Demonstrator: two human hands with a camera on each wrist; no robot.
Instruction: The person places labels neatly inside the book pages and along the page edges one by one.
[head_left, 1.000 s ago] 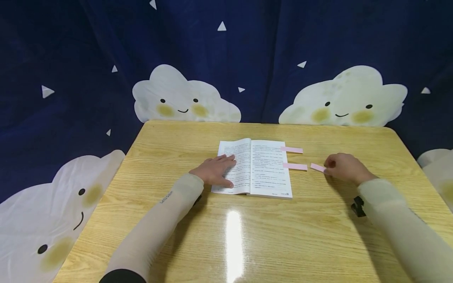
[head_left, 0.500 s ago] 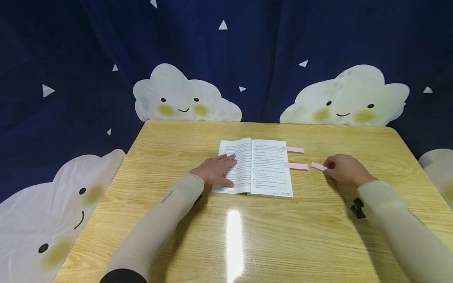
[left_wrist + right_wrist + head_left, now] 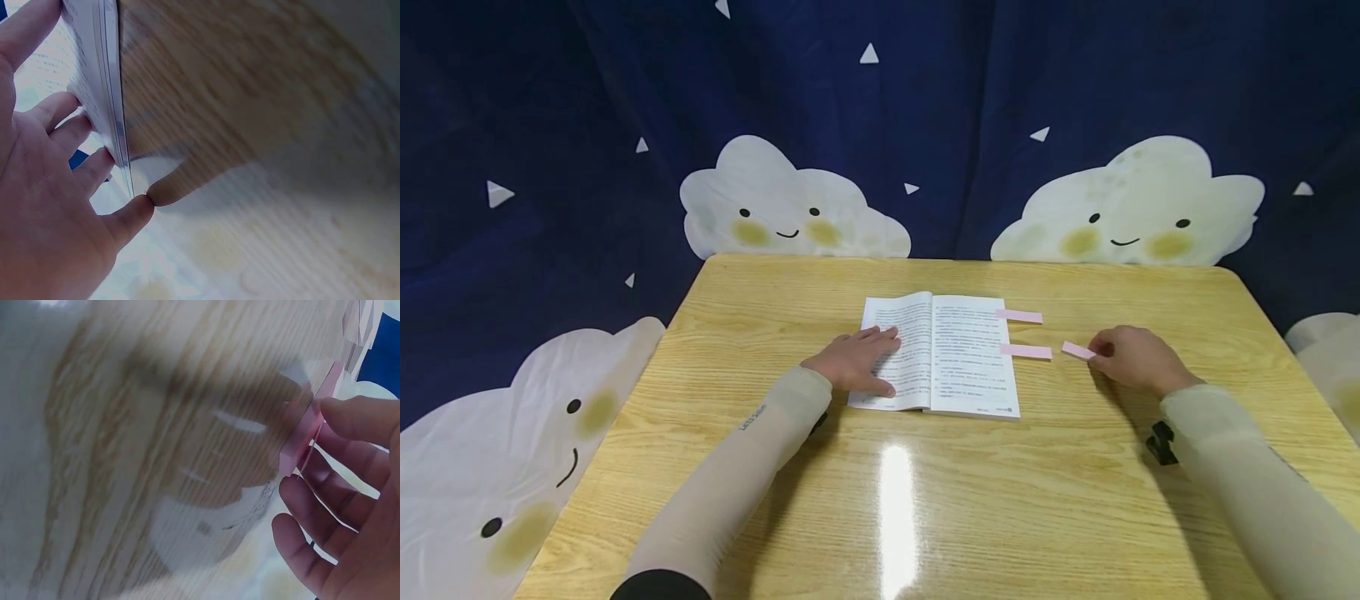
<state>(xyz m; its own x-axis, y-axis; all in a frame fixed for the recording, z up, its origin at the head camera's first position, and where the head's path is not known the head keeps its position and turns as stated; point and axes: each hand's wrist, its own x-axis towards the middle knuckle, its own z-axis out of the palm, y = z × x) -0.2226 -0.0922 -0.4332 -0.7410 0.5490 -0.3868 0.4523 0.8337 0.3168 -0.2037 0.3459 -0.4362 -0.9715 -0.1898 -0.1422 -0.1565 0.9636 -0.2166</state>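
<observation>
Thumb and fingers are pinching here: the right hand (image 3: 1138, 358) is grasping the near end of a pink strip (image 3: 1077, 350), its far end pointing toward the book. Whether that is a single slip or a thin stack, the wrist view isn't making plain.

And there's the change, a small one: the strip is edging away from the book and turning slightly, so the gap at its tip is widening a touch. For the work in hand, I'm reading that as handling only; this piece isn't touching the page.

Over on the other side, the left hand (image 3: 853, 360) is gripping nothing, holding its place and lying spread across the left page of the open book (image 3: 973, 371). One of its fingertips seems to be touching the glossy table (image 3: 1000, 500) beside the book's edge.

Moving outward, two more pieces are sitting just as they were half a second ago. An upper strip (image 3: 1020, 316) and a lower strip (image 3: 1027, 352) are overlapping the right page's outer edge and sticking out sideways, the lower one ending near the held strip's tip.

Containers? None is showing in any view; the strips are relating only to the book, the hand and the table. Behind everything, a dark blue curtain (image 3: 940, 100) with smiling clouds (image 3: 775, 233) is hanging past the table's far edge.
</observation>
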